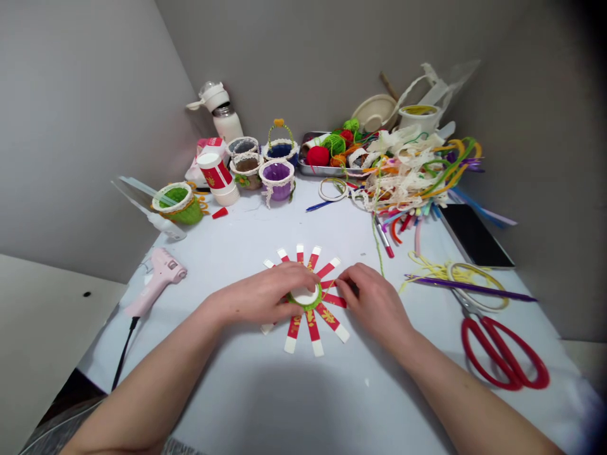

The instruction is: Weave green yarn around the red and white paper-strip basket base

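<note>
A cut paper cup lies on the white table, its red-and-white printed strips splayed outward like rays around a white round base. Green yarn wraps around the base. My left hand comes from the left, with its fingers over the base and partly hiding the strips on that side. My right hand is at the right of the base, its fingertips on the strips next to the green yarn. I cannot tell whether those fingertips pinch anything.
A pink glue gun lies at the left with its black cord. Red-handled scissors and a black tablet are at the right. Yarn-trimmed cup baskets, a metal tray of yarn and a heap of lace and pipe cleaners stand behind.
</note>
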`<control>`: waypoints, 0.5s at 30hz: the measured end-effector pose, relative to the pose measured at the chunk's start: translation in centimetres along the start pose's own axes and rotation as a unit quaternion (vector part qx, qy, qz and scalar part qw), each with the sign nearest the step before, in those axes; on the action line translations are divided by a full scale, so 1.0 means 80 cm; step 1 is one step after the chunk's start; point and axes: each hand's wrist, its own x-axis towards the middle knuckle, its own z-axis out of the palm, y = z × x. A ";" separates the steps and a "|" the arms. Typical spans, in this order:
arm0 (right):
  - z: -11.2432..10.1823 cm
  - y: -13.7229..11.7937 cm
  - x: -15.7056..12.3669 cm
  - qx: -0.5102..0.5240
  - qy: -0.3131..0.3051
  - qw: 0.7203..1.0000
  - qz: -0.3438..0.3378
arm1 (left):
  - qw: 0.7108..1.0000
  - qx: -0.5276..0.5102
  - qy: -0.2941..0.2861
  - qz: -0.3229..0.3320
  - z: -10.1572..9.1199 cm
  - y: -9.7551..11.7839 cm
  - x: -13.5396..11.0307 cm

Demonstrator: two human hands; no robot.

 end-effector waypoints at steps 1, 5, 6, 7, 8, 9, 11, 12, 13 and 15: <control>0.000 0.001 -0.001 0.001 0.002 1.000 -0.001 | 1.000 0.004 0.002 -0.009 0.002 0.000 0.002; 0.000 0.002 -0.001 0.008 0.006 1.000 -0.003 | 0.997 0.032 0.048 -0.051 0.017 -0.002 0.009; -0.001 0.002 -0.001 0.012 0.008 1.000 -0.003 | 0.995 0.038 0.067 -0.058 0.020 -0.003 0.010; -0.001 0.002 -0.001 0.015 0.012 1.000 -0.003 | 0.994 0.044 0.082 -0.063 0.023 -0.004 0.011; -0.002 0.002 -0.001 0.019 0.014 1.000 -0.005 | 0.993 0.051 0.089 -0.066 0.024 -0.005 0.011; -0.003 0.003 -0.001 0.024 0.014 1.000 -0.009 | 0.992 0.058 0.089 -0.069 0.025 -0.007 0.010; -0.005 0.006 -0.002 0.036 0.012 0.999 -0.021 | 0.992 0.071 0.076 -0.065 0.022 -0.009 0.009; -0.006 0.007 -0.003 0.045 0.011 0.999 -0.030 | 0.993 0.073 0.067 -0.062 0.019 -0.011 0.007; -0.008 0.009 -0.004 0.054 0.012 0.998 -0.039 | 0.994 0.072 0.061 -0.058 0.016 -0.013 0.006; -0.011 0.010 -0.007 0.068 0.012 0.996 -0.059 | 0.995 0.071 0.052 -0.053 0.011 -0.015 0.004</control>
